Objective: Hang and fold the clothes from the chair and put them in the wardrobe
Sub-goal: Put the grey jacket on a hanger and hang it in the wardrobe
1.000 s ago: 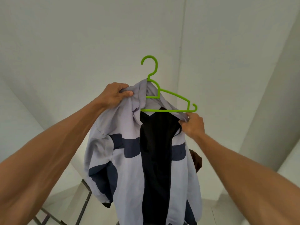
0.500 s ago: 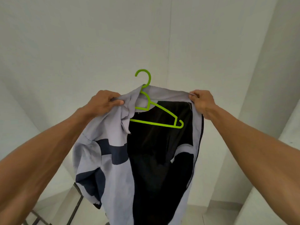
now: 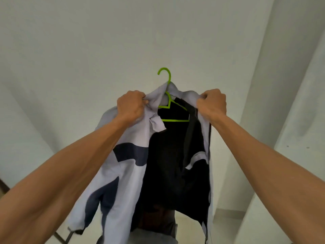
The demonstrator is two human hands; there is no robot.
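I see left hand (image 3: 131, 104) and right hand (image 3: 212, 103) both clenched on jacket (image 3: 126, 166) collar, green hanger (image 3: 168, 103) inside.

Both bare forearms reach up and forward, converging. The left hand (image 3: 131, 105) is fisted, knuckles toward the camera, pinching cloth; the right hand (image 3: 212, 103) is likewise clenched, level with it, apart.

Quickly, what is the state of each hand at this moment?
Left hand: closed, gripping the jacket at its left shoulder.
Right hand: closed, gripping the jacket at its right shoulder, over the green hanger.
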